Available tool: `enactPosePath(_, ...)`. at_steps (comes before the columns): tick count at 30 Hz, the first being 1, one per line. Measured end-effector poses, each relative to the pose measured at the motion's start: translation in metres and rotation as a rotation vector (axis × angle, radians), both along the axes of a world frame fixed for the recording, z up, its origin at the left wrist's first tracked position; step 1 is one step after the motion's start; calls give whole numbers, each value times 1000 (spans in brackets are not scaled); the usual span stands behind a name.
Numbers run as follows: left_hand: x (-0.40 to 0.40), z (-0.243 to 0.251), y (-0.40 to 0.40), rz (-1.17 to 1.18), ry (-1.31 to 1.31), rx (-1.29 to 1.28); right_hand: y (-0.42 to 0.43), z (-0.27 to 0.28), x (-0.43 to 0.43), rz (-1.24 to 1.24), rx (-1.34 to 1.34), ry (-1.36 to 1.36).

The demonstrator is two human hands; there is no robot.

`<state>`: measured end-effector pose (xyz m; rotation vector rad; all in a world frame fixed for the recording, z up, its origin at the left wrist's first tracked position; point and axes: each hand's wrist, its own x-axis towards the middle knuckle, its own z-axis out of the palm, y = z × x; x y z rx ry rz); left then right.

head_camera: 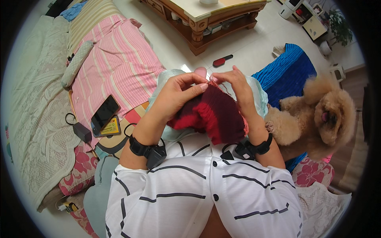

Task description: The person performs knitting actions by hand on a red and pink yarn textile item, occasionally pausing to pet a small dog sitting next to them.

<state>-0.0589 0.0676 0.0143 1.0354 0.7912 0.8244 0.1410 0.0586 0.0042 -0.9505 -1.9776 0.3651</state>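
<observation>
A knitted piece (218, 114) in dark maroon and bright red hangs over my lap. My left hand (186, 89) pinches its upper edge between thumb and fingers. At the same edge, the fingertips of my right hand (235, 84) meet the knitting close to my left thumb. Thin pinkish strands show between the fingertips, and a loose end of yarn (225, 88) curls beside them. Whether a needle or hook is in my fingers is too small to tell. The right side of the piece lies against my right wrist.
A curly tan poodle (324, 119) sits at my right, its paw by my forearm. A smartphone (105, 111) and black power adapter (82, 132) lie at left on the seat. A carved wooden coffee table (196, 32) stands ahead, with a red-and-black brush (221, 61) on the floor.
</observation>
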Motion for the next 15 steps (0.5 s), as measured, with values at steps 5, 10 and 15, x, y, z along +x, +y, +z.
enactPosePath(5, 3, -4, -8, -55, 40, 44, 1, 13, -9, 210, -183, 43)
enactPosePath(10, -2, -1, -5, 52, 37, 9, 4, -7, 7, -66, -94, -32)
enactPosePath(15, 0, -5, -1, 38, 86, 4, -3, -9, 16, -58, 192, -99)
